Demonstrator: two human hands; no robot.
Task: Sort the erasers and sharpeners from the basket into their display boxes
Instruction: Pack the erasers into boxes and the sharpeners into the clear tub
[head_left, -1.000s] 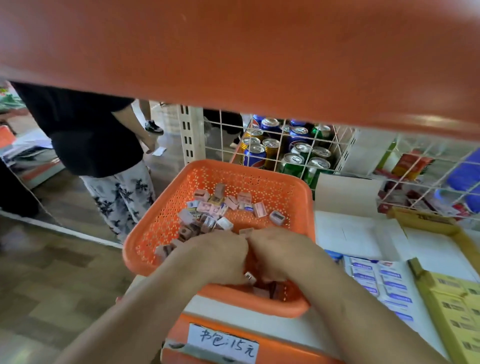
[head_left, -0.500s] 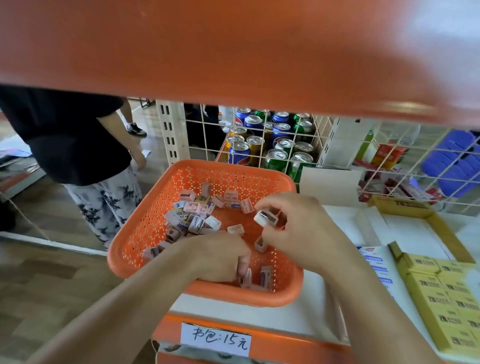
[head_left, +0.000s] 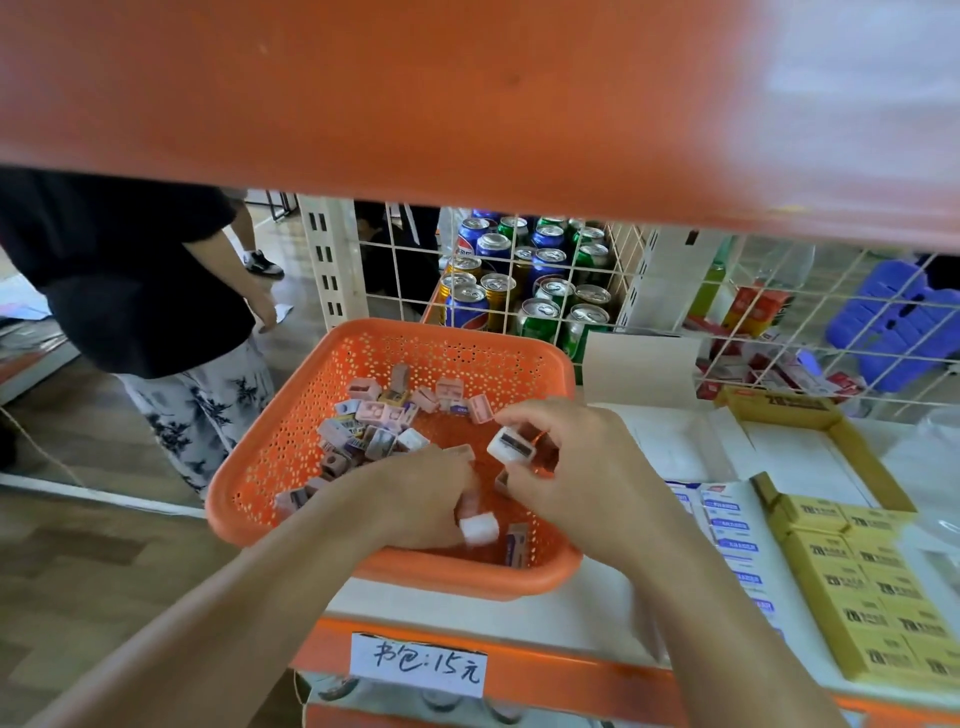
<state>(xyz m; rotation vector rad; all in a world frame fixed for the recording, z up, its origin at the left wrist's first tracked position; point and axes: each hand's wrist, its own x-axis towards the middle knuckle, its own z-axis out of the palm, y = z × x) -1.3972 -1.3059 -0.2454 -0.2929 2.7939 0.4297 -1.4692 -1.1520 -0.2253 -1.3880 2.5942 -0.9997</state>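
A blurred orange shelf (head_left: 467, 104) is filling the whole top of the view, and a person in a black top and patterned trousers (head_left: 135, 291) is standing at ten o'clock from the basket. The orange perforated basket (head_left: 270, 467) is sitting on the white shelf surface (head_left: 467, 597), its left part overhanging the edge. At three o'clock from it, a yellow display box (head_left: 862, 462) is lying open with yellow packets (head_left: 872, 587) filling its near end, and white, blue-printed packets (head_left: 732, 530) are lying between that box and the basket. Drink cans (head_left: 519, 280) are standing behind a wire grid (head_left: 395, 270) at twelve o'clock. Both hands are reaching into the basket's near right part: the right hand (head_left: 587, 467) is pinching a white sharpener (head_left: 511, 444) between thumb and fingers, just above the basket floor, and the left hand (head_left: 415, 499) is curling its fingers around a small white block (head_left: 479, 528). The pile of erasers and sharpeners (head_left: 384, 415) is lying at eleven o'clock from the hands. A handwritten price label (head_left: 418, 664) is hanging at six o'clock.
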